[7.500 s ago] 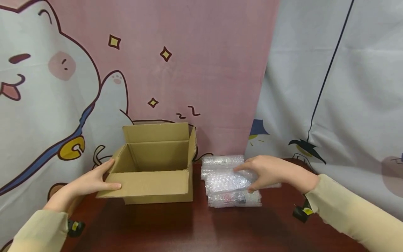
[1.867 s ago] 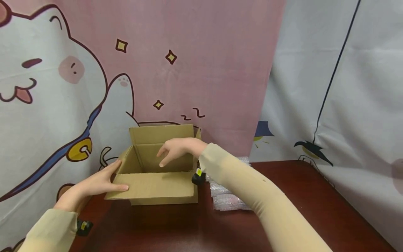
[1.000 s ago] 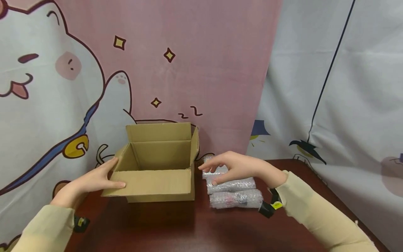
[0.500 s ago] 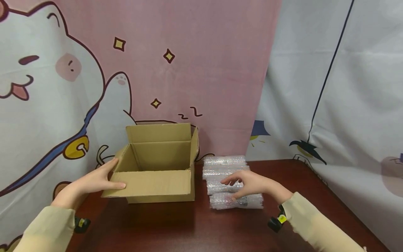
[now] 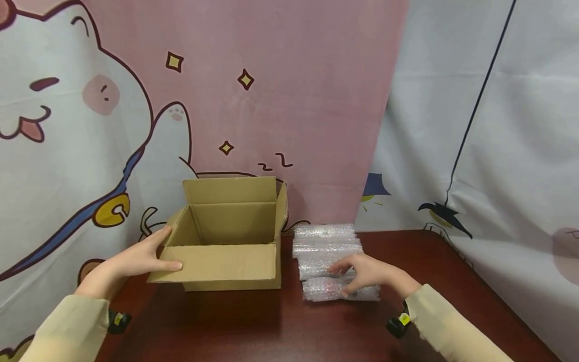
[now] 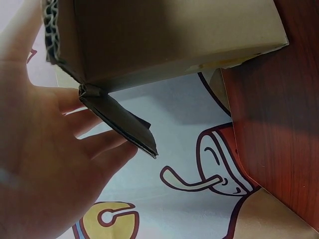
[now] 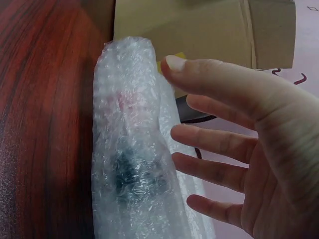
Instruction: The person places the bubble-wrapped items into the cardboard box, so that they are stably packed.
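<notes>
An open cardboard box (image 5: 230, 271) stands on the table at centre left, its flaps raised and spread. My left hand (image 5: 133, 259) holds its front left corner, thumb over the front flap and fingers along the side flap (image 6: 119, 119). Right of the box lie several bubble-wrapped bundles in a row. Over the nearest bundle (image 5: 316, 289) hovers my right hand (image 5: 368, 274), thumb and fingers spread apart with nothing between them. Up close in the right wrist view, that bundle (image 7: 132, 119) shows red and dark patches through the wrap; what is inside is blurred.
Behind the nearest bundle lie further wrapped bundles (image 5: 323, 231), side by side toward the back. The dark red wooden table (image 5: 289, 334) ends at a printed curtain (image 5: 316, 125) with a cartoon cat. A pale curtain (image 5: 506, 201) runs along the right side.
My right hand went from above the box back to the bundles, then lowered toward the nearest one. A wrapped piece jutting right in the oldest frame is gone from the row. Left hand stays put.
</notes>
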`<action>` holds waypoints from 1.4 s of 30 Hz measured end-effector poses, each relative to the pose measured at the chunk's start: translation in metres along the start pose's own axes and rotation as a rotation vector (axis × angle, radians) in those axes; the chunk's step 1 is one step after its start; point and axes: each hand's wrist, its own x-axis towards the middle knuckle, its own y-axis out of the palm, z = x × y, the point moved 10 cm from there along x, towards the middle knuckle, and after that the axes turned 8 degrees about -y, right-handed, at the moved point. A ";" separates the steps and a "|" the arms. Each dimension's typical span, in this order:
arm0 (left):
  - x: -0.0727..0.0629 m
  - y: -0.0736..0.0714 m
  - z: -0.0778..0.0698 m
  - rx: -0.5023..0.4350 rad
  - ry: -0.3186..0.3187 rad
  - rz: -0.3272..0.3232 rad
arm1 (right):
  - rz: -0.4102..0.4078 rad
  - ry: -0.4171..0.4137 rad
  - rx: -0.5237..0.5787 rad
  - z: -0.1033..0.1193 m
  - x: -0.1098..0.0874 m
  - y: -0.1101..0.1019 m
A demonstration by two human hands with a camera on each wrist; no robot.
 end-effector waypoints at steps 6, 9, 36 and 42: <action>0.001 0.000 -0.002 -0.006 0.002 -0.002 | 0.012 0.021 -0.014 -0.001 0.000 0.002; 0.001 0.000 -0.002 -0.002 0.001 -0.003 | 0.019 0.032 -0.027 -0.002 0.001 0.004; 0.001 0.001 0.002 -0.002 -0.020 0.004 | 0.060 0.065 -0.104 -0.012 0.003 0.019; 0.000 0.001 0.004 0.006 -0.032 0.011 | 0.060 0.069 -0.126 -0.011 0.003 0.022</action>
